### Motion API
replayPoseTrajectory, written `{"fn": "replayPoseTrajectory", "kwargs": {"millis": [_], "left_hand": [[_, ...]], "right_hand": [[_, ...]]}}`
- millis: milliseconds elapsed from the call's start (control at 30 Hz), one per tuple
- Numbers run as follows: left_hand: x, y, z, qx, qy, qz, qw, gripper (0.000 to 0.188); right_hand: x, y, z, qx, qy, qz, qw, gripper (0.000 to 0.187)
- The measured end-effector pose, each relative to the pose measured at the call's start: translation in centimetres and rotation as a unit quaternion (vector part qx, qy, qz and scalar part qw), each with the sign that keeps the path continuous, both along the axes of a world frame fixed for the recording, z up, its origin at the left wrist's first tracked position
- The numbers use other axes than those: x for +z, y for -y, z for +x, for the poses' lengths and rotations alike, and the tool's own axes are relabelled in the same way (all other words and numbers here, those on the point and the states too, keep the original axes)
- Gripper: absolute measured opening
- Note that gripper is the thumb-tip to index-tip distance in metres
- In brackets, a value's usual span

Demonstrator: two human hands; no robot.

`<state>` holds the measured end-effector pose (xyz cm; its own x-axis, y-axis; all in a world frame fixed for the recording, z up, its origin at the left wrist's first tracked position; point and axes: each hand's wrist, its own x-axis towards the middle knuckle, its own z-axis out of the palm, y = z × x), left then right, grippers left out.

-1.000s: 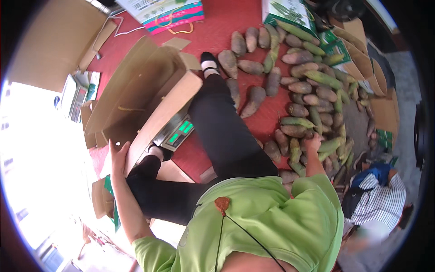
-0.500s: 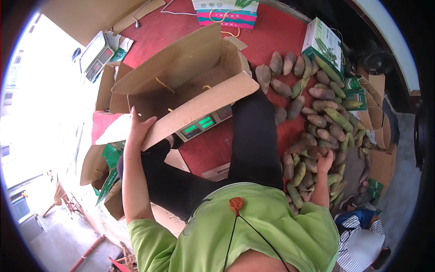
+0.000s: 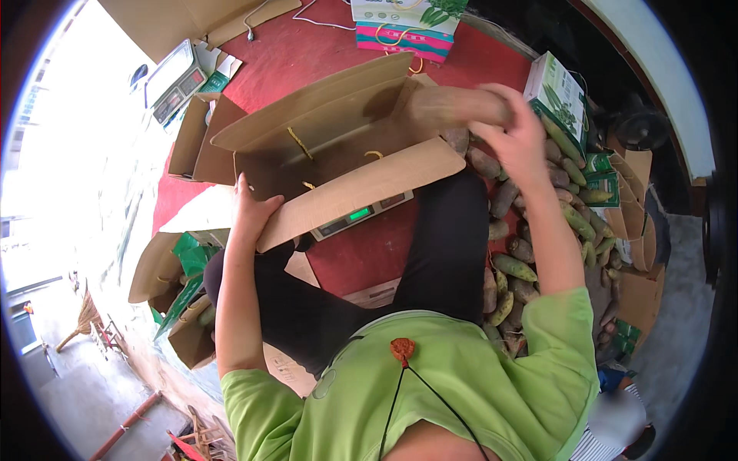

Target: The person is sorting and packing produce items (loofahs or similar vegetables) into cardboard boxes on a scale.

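Note:
An open cardboard box (image 3: 338,73) with yellow rope handles rests tilted on a digital scale (image 3: 377,206) with a green-lit display. My left hand (image 3: 252,211) grips the box's near left corner, thumb along the front flap. Over the box's right end, my right hand (image 3: 519,134) holds a thick brownish radish (image 3: 457,106) by one end; both are blurred by motion. To my right lies a large pile of radishes (image 3: 513,266), some green, some purplish brown, partly covered by my right forearm.
A second scale (image 3: 175,81) and a smaller open carton (image 3: 201,142) stand at the left. Printed gift boxes (image 3: 403,40) are at the back, another (image 3: 555,88) at the far right. Opened cartons (image 3: 642,215) edge the pile. A person (image 3: 615,422) is at the lower right.
My right hand has left the pile and swung up and left, carrying a radish to the box's right end. My left hand still grips the box corner. The view has shifted slightly.

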<state>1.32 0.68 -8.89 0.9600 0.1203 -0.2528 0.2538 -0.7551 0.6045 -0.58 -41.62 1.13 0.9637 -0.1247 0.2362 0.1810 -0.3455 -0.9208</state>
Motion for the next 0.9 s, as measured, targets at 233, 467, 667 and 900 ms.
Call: {"fn": "replayPoseTrajectory", "kwargs": {"millis": [233,467,667,900], "left_hand": [[1.0,0.3,-1.0,0.005,0.015,0.056,0.998,0.100],[2.2,-0.1,-2.4,0.005,-0.038,0.064,0.997,0.101],[1.8,-0.5,-1.7,-0.009,-0.038,0.071,0.997,0.101],[0.7,-0.6,-1.9,-0.005,-0.024,0.102,0.994,0.096]], "right_hand": [[-4.8,-8.6,6.0,0.256,-0.038,-0.317,0.912,0.043],[-4.1,-9.4,7.0,0.280,-0.123,-0.298,0.904,0.043],[-5.9,-11.6,9.6,0.215,-0.141,-0.353,0.900,0.051],[-8.0,-20.1,10.2,0.327,-0.151,-0.467,0.807,0.031]]}}
